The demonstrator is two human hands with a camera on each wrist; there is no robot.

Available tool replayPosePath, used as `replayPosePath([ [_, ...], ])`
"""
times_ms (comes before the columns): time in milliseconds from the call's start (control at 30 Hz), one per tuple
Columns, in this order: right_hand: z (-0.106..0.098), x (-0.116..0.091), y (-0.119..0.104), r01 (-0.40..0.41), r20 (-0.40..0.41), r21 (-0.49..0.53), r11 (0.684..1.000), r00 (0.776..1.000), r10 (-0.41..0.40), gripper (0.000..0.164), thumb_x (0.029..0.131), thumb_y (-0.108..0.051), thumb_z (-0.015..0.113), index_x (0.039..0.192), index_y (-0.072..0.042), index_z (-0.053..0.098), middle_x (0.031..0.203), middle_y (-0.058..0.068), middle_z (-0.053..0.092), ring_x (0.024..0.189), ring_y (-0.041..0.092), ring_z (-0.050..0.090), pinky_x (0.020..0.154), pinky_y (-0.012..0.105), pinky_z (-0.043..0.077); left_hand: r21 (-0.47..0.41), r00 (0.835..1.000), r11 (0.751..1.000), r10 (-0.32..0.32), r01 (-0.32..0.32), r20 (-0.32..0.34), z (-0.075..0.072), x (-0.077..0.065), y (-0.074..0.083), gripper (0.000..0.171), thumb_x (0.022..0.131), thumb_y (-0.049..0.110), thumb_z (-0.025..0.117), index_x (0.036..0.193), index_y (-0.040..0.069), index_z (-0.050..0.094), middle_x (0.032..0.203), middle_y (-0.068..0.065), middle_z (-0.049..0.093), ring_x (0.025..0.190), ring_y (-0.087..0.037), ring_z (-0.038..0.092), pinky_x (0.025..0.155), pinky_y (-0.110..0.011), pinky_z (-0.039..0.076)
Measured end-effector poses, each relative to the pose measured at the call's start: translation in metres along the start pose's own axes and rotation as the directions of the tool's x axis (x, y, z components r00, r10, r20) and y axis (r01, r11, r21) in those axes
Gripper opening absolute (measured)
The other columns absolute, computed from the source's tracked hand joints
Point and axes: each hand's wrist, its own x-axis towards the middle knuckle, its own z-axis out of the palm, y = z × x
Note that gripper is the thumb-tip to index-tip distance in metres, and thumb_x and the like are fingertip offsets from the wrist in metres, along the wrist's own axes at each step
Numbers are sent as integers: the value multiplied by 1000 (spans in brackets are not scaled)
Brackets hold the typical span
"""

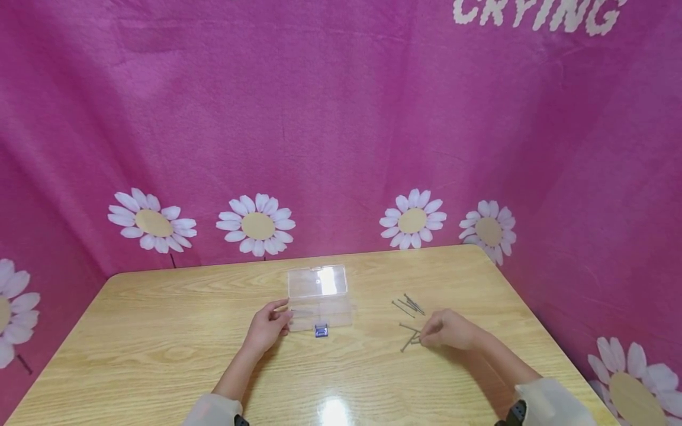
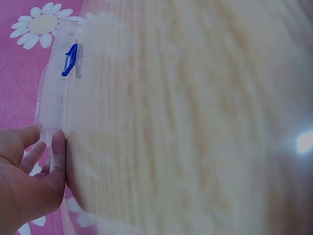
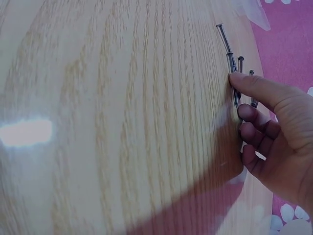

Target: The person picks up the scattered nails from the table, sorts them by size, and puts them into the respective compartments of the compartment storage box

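A clear plastic compartment box (image 1: 335, 319) stands on the table with its lid (image 1: 306, 283) raised at the back and a blue latch (image 1: 321, 330) at its front. My left hand (image 1: 268, 326) rests against the left end of this box, thumb and fingers loosely extended at its edge. To the right, my right hand (image 1: 449, 330) pinches at a small group of metal nails (image 1: 409, 343), with thumb and fingertips low over the tabletop. Flat heads and thin shanks of nails (image 3: 223, 38) stick out past the thumb in the right wrist view. The fingers partly hide the others.
Several more nails (image 1: 410, 304) lie loose just behind the right hand. The wood-grain table (image 1: 160, 337) has rounded back corners. A pink cloth (image 1: 341, 118) with white daisies hangs behind it and along both sides.
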Motion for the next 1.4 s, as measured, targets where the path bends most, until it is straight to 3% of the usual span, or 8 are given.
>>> replayPosePath([
  [467,-6,-1,2,14,-4,64,998,1000,-14,16,82,-22,69,91,-10,72,91,4,69,88,13,57,81,32,46,-11,1000,1000,-8,8,2,0,0,1,39,91,6,58,128,-3,52,87,-14,63,65,-9,57,60,-22,54],
  [667,-10,3,2,-11,-29,93,996,1000,13,18,84,-23,68,92,-9,72,90,4,71,83,12,58,73,26,48,-8,1000,1000,-4,4,6,0,1,1,39,91,7,58,128,-3,52,90,-16,63,66,-10,57,60,-23,54],
  [967,-16,9,-13,-23,-25,185,983,999,28,21,86,-19,65,93,0,69,73,18,64,59,13,53,54,26,48,8,1000,1000,-4,4,-1,0,1,0,39,91,7,59,128,-3,52,85,-14,63,64,-10,57,61,-24,55],
  [1200,-18,20,-25,11,-48,137,990,999,-5,20,85,-20,66,92,-1,70,86,10,68,77,15,56,70,30,49,0,1000,1000,-5,5,-1,1,1,-1,39,91,7,59,128,-3,52,83,-13,62,64,-9,57,60,-23,55],
  [1400,-16,30,-35,35,-58,104,994,998,-29,17,85,-19,65,91,-4,70,87,6,69,81,15,58,75,30,50,-3,1000,1000,-7,7,1,1,0,0,39,91,7,58,128,-3,52,82,-12,62,65,-10,57,60,-22,55],
])
